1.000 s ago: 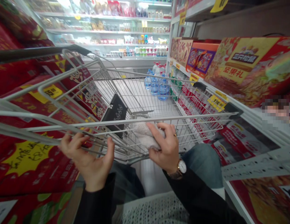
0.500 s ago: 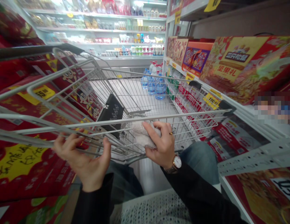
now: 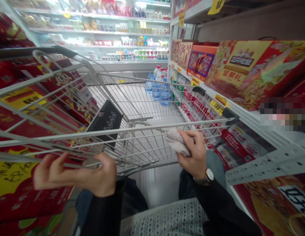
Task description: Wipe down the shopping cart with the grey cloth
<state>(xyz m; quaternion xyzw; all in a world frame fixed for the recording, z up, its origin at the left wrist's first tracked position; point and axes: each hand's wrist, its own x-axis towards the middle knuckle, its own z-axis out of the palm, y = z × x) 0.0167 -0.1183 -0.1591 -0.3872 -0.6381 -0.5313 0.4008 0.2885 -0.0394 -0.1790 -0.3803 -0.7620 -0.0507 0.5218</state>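
A silver wire shopping cart (image 3: 147, 126) stands in front of me, tilted, with a black flap (image 3: 105, 123) folded inside it. My right hand (image 3: 195, 154) presses a crumpled whitish cloth (image 3: 175, 141) against the cart's near wire wall, fingers closed on it; a watch and a ring show. My left hand (image 3: 76, 175) is under the cart's near left rim, fingers loosely spread and partly curled against the wires, holding nothing that I can see.
Red gift boxes (image 3: 22, 108) are stacked tight on the left. On the right, a shelf (image 3: 250, 118) carries red and yellow boxes (image 3: 250, 70) with yellow price tags. Water bottles (image 3: 159, 90) stand on the floor ahead, before lit chiller shelves (image 3: 113, 32).
My right hand has slid the cloth to the right along the cart's near wall. My left hand has dropped lower and leftward. The cart has shifted left in view.
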